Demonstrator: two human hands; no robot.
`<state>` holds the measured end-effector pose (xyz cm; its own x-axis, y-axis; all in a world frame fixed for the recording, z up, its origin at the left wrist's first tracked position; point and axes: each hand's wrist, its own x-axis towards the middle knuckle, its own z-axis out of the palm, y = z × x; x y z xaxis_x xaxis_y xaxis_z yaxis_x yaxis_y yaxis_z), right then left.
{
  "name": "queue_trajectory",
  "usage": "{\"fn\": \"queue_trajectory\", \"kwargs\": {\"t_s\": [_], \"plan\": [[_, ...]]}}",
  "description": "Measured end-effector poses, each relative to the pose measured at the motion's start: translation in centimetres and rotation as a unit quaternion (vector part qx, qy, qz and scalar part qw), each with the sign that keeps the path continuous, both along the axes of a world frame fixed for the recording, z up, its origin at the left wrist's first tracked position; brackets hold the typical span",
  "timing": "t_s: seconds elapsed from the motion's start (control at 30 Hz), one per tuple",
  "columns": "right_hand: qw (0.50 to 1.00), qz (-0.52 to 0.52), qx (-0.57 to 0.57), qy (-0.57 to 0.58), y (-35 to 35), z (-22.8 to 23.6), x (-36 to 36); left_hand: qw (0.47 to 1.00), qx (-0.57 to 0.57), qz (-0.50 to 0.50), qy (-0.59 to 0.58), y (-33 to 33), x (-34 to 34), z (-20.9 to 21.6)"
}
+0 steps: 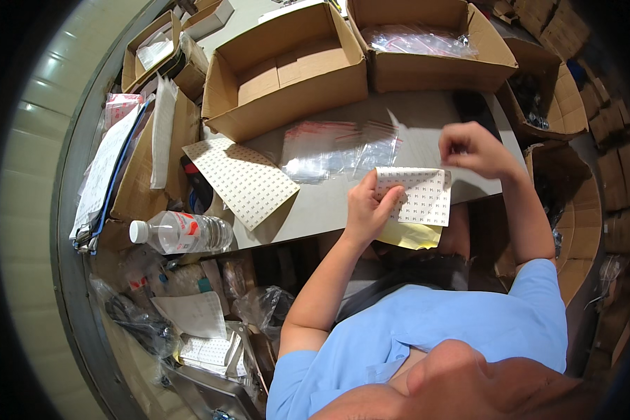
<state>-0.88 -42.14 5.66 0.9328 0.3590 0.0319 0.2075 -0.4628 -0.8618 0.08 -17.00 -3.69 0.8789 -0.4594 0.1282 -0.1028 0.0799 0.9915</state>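
My left hand (369,212) grips a white label sheet (425,197) printed with rows of small marks, the thumb on top. The sheet is bent, and its yellow backing (413,236) shows below. To the right of the sheet and apart from it, my right hand (474,150) is raised with its fingers curled together. Whether anything small is pinched there is hidden. Beyond my left hand, clear zip bags (315,150) with red strips lie fanned out on the table (304,210). A larger label sheet (241,183) lies to their left.
Two open cardboard boxes stand at the back: a left one (287,98) and a right one (437,75) holding clear bags. A water bottle (182,232) lies at the table's left edge, by a clipboard (108,171) with papers. More cartons (570,203) stand on the right.
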Motion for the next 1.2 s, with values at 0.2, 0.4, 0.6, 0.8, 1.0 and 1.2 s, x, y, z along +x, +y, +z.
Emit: {"fn": "queue_trajectory", "kwargs": {"t_s": [0.2,0.4,0.6,0.8,1.0,1.2], "plan": [[0.995,0.0,-0.093,-0.04,4.1,-3.5,7.2,0.928,0.137,-0.041,-0.344,-0.4,0.0,-0.1],[0.964,-0.063,-0.243,-0.089,7.0,-6.4,8.2,0.936,0.2,-0.083,-0.277,-0.4,0.5,-0.5],[0.961,-0.127,-0.237,-0.061,2.3,-5.2,5.9,0.938,0.195,-0.087,-0.272,-0.6,0.5,-0.4],[0.966,-0.121,-0.224,-0.033,2.0,-3.7,4.3,0.936,0.163,-0.054,-0.308,-0.7,0.4,-0.1],[0.94,-0.184,-0.278,-0.077,3.9,-5.0,5.6,0.93,0.213,-0.081,-0.289,-1.0,0.3,-0.3],[0.949,-0.156,-0.272,-0.002,3.2,-3.9,3.6,0.925,0.209,-0.059,-0.311,-0.9,0.2,-0.3]]}}
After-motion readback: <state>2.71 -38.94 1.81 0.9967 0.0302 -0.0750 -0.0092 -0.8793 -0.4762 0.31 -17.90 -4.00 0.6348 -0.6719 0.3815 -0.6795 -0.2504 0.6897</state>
